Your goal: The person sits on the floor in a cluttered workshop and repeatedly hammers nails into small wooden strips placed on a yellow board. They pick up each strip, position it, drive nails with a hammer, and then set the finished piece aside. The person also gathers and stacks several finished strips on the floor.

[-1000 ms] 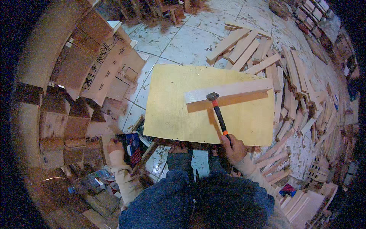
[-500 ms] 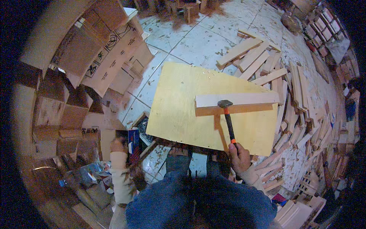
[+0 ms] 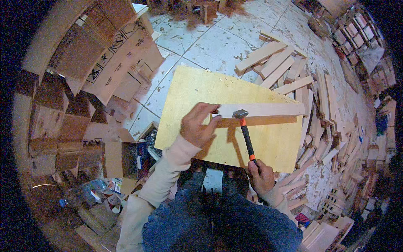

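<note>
Pale tiled floor [image 3: 210, 46] w/ sawdust — cardboard boxes [image 3: 105, 63] left, wood slat piles [image 3: 331, 105] right.

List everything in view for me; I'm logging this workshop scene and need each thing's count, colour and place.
plywood board: one, yellow, centre, on the floor
wooden slat: one, pale, lying across the board
hammer: one, black and orange handle, head on the slat
loose slats: many, pale, heaped at right
cardboard boxes: several, brown, stacked at left
tiled floor: pale, littered with shavings
left hand: at the slat's left end
right hand: gripping the hammer handle
</note>
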A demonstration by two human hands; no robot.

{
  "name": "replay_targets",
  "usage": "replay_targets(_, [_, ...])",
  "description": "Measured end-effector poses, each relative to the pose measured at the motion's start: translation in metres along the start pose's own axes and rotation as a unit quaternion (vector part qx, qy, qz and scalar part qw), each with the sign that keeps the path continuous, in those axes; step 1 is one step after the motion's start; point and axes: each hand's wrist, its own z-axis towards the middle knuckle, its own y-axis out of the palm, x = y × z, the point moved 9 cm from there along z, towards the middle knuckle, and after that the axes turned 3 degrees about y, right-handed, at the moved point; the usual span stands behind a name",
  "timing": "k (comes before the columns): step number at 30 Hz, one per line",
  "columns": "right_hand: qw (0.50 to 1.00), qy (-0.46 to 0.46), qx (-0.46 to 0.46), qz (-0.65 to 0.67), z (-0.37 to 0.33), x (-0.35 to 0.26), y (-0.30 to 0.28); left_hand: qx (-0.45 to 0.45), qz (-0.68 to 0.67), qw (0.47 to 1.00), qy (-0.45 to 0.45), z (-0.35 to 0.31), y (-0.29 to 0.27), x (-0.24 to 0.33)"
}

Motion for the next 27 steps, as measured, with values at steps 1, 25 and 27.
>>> replay_targets(1, [0.999, -0.037, 0.010, 0.002, -0.002, -0.007, -0.004, -0.023, -0.001, 1.000, 0.014, 0.003, 0.012, 0.001])
replay_targets(25, [0.996, -0.069, -0.024, -0.046, -0.006, -0.053, -0.031, -0.028, -0.046, 0.998, -0.027, -0.015, 0.034, -0.035])
replay_targets(27, [0.997, -0.065, -0.011, -0.044, -0.014, -0.054, -0.047, -0.057, 0.011, 0.998, 0.039, -0.008, 0.030, -0.035])
